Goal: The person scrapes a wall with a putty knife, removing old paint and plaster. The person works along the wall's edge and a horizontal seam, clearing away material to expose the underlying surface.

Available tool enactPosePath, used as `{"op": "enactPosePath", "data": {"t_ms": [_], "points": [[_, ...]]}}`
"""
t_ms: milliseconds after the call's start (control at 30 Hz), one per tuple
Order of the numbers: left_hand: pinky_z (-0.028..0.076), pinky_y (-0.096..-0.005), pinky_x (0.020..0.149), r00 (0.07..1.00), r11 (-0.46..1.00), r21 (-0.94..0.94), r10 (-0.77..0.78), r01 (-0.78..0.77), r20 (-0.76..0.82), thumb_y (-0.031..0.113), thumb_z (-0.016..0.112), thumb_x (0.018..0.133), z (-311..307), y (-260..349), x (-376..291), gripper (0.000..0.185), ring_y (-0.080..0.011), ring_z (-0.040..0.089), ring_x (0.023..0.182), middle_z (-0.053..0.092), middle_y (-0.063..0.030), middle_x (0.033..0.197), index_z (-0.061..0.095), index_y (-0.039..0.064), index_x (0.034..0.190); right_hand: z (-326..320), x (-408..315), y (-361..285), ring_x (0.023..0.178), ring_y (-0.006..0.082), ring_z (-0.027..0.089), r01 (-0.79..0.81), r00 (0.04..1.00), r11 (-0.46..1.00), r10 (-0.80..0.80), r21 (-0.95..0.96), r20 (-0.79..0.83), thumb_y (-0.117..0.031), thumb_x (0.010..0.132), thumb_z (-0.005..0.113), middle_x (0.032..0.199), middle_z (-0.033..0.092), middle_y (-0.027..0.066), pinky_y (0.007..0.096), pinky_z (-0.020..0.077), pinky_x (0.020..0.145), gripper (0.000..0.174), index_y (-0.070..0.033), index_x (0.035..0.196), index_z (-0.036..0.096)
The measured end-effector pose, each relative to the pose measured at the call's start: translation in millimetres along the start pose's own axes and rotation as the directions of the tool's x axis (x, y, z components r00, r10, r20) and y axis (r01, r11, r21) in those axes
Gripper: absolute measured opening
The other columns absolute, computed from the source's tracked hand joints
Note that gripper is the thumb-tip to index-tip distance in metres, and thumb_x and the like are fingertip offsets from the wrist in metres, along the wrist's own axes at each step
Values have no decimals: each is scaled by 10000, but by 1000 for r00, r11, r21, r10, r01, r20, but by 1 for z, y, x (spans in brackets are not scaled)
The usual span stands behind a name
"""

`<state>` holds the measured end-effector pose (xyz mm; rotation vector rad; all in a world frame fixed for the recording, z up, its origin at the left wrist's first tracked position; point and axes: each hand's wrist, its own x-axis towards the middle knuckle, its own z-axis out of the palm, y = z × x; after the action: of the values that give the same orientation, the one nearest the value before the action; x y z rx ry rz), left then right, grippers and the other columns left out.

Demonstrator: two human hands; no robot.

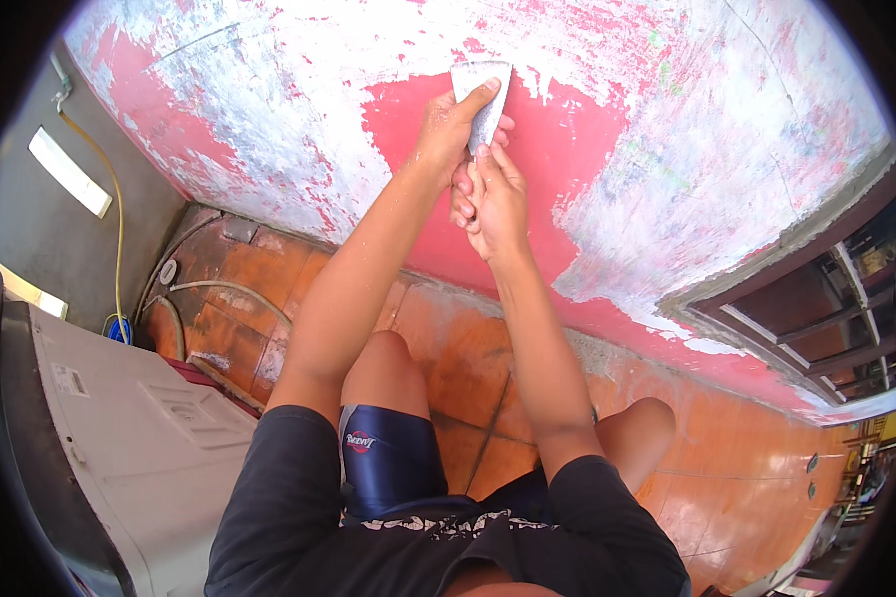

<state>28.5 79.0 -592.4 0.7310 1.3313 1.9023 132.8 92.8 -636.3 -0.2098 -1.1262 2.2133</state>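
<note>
A paint scraper [485, 112] with a broad, flared metal blade is held in both hands, its wide edge up against the wall [590, 134]. My right hand [500, 198] wraps around the handle below the blade. My left hand [448, 127] grips the blade from the left, the thumb pressed flat on its face and fingertips showing past the right side. Around the blade the wall carries pink-red paint, bordered by patchy whitish areas where the pink shows only in flecks. Most of the handle is hidden by the fingers.
A pale plastic-bodied appliance [157, 403] stands at my left. Hoses [231, 291] lie on the orange floor tiles [463, 358] near the corner, and a yellow hose [112, 179] hangs down the grey wall [37, 186]. A dark wooden window frame [761, 313] sits low on the right.
</note>
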Motion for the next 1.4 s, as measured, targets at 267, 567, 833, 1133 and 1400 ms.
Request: {"op": "enactPosePath", "data": {"t_ms": [267, 567, 833, 1133, 1400], "points": [[552, -289, 537, 1000, 1000, -6, 4, -4, -12, 398, 734, 927, -17, 2, 6, 394, -139, 611, 604, 656, -93, 755, 591, 41, 1012, 10, 6, 19, 464, 84, 408, -22, 998, 999, 20, -47, -58, -267, 1102, 426, 695, 469, 18, 240, 362, 391, 220, -80, 1187, 504], [546, -285, 503, 989, 991, 1, 136, -136, -64, 373, 729, 935, -22, -4, 8, 368, -144, 608, 570, 660, -109, 729, 600, 30, 969, 6, 10, 21, 463, 84, 409, -35, 998, 999, 34, 18, 48, -274, 1104, 425, 688, 472, 19, 229, 355, 384, 241, -108, 1264, 494], [541, -298, 515, 990, 995, -33, 86, -90, -108, 353, 729, 937, -25, 8, 3, 391, -171, 624, 589, 680, -141, 775, 602, -8, 1020, 18, 8, 12, 451, 80, 414, -84, 993, 993, 76, 85, 87, -241, 1093, 443, 689, 478, 25, 229, 344, 360, 317, -94, 1374, 458], [554, -285, 533, 975, 978, -30, 205, -209, -87, 381, 725, 936, -15, 0, 24, 400, -157, 629, 612, 675, -137, 788, 611, 0, 975, -9, 24, 6, 446, 79, 401, -4, 985, 1000, 3, 9, 175, -262, 1099, 436, 687, 474, 23, 223, 341, 366, 274, -93, 1304, 504], [521, -279, 481, 996, 997, 59, 51, -47, -70, 308, 712, 963, 34, -77, -18, 280, -149, 642, 538, 698, -120, 702, 681, 31, 948, -86, -31, 33, 431, 85, 410, 10, 999, 990, -15, 138, 32, -268, 1102, 424, 681, 478, 27, 220, 343, 357, 248, -86, 1244, 515]]}}
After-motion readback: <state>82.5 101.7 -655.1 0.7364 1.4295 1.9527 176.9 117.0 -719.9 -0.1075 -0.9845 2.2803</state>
